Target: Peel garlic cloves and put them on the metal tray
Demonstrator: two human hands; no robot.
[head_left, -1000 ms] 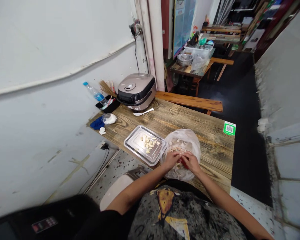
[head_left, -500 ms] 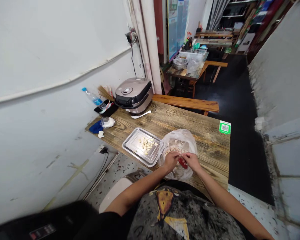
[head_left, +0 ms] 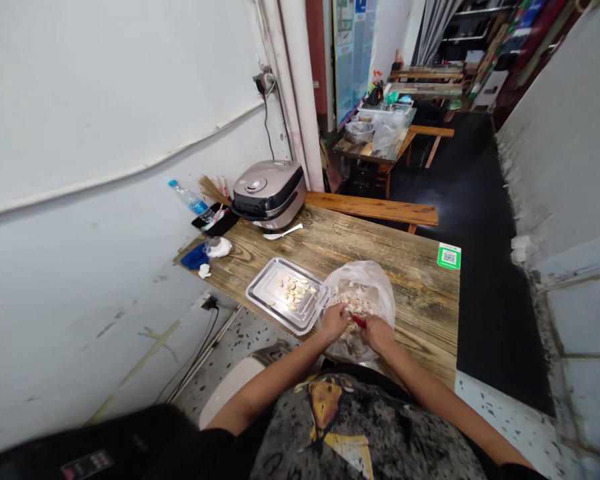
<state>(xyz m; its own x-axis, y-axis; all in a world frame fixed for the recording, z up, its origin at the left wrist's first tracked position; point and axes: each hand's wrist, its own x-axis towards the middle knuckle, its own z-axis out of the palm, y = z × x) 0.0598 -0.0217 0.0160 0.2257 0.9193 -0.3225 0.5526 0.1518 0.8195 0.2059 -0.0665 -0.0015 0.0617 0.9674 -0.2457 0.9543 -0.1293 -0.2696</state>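
The right hand (head_left: 379, 333) was closed around a short, glossy red object (head_left: 359, 321), probably a small tool's handle, whose red end pointed out toward the left hand (head_left: 335, 321). The left hand's fingers were bent together, but whether they pinched anything could not be told at that size. Both hands were low over a thin, cloudy, see-through plastic bag (head_left: 380, 283), its mouth spread wide on a brown, wood-grained bench (head_left: 420, 300), and a heap of small, pale, pinkish-white pieces (head_left: 357, 303) lay inside it, just beyond the fingers. To the left, right up against the bag, sat a shallow rectangular tray of shiny metal (head_left: 267, 283) with smooth, cream-coloured, clove-shaped pieces (head_left: 293, 291) scattered loosely over its floor. The red object looked light and stiff, best gripped around its red length, with the fingers clear of whatever tip was hidden. The cream pieces were likely firm yet slick and easily nicked, so a gentle fingertip pinch across their broad sides would suit them; the pinkish ones seemed light, perhaps with papery skin that could flake. The bag appeared limp and apt to crumple, better gathered by its rim, while the tray seemed rigid and slippery, safest lifted level by opposite edges.
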